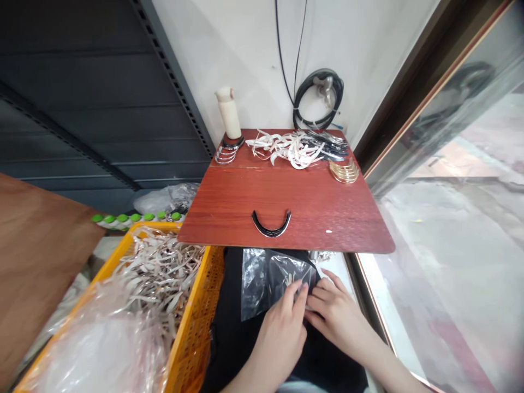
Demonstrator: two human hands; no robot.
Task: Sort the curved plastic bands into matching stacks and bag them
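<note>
Over my dark-clothed lap, a clear plastic bag (286, 271) with small pale pieces inside is gripped at its lower right by both hands. My left hand (285, 322) has its fingertips pressed on the bag. Close beside it, my right hand (333, 311) has its fingers bent at the bag's edge. Another clear bag (254, 281) lies flat just to the left. A black curved handle-like piece (272, 225) rests near the front edge of the reddish-brown board (286, 191).
Along the board's back lie white strips (292, 150), gold curved pieces (344, 172) and silver ones (225, 156), with a cream bottle (229, 114). At left stands a yellow crate (200, 311) of metallic strips and plastic bags. A glass panel (458, 229) borders the right.
</note>
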